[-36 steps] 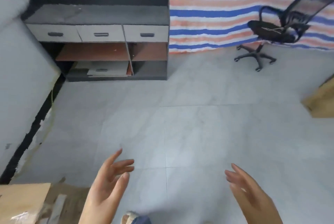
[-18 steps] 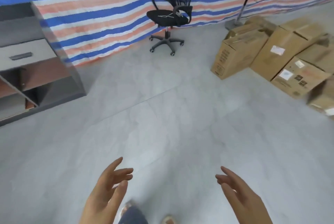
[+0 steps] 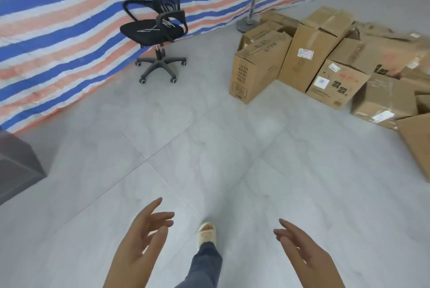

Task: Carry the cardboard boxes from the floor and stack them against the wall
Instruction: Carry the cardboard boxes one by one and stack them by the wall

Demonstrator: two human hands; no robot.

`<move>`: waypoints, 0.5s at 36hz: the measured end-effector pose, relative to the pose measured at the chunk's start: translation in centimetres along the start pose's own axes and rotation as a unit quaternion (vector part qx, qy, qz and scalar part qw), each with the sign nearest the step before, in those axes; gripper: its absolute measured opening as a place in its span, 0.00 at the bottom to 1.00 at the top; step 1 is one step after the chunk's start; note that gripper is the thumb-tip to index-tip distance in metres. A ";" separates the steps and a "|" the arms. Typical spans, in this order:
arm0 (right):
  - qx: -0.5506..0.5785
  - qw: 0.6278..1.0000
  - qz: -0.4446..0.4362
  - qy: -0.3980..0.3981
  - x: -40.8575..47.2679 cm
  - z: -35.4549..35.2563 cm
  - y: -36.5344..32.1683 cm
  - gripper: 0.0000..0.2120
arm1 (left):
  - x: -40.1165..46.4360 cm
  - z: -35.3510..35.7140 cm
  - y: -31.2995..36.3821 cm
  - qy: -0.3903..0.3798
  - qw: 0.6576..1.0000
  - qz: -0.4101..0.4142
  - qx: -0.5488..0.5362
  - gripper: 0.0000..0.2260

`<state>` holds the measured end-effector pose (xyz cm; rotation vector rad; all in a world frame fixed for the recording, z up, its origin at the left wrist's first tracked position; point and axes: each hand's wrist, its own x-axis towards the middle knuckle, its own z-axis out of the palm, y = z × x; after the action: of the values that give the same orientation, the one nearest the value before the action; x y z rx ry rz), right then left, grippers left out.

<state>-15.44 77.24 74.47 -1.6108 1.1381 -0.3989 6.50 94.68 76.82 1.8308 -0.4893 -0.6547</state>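
The one head-worn view looks forward and down over the floor (image 3: 209, 148) toward the cardboard boxes (image 3: 325, 62).

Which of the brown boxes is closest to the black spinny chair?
The tall cardboard box at the left end of the pile, the one with its top flaps open. It is the only box with bare floor between it and the office chair; the others lie behind or right of it.

Grey tiled floor (image 3: 209, 148). Striped blue/orange/white tarp (image 3: 58, 31) as wall, 10–12 o'clock. Black mesh office chair (image 3: 158, 27) at 11, fan stand (image 3: 250, 20) at 1, dark cabinet (image 3: 16, 166) corner at 9.
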 end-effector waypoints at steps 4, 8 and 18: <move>0.012 1.000 -0.001 0.028 6.3 -0.2 -2.9 0.26 | 7.7 0.7 3.0 -0.019 1.000 0.005 -0.003 0.19; 0.023 0.998 0.002 0.052 11.4 -0.6 -5.1 0.26 | 14.1 1.4 5.3 -0.037 0.999 0.008 -0.006 0.17; 0.013 0.996 0.049 0.070 23.2 -1.6 -7.5 0.28 | 26.5 5.0 8.2 -0.053 0.998 -0.022 0.017 0.19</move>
<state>-1.79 56.93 75.11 -1.5163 1.3083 -0.4663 23.32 72.07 77.86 1.8504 -0.5336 -0.7814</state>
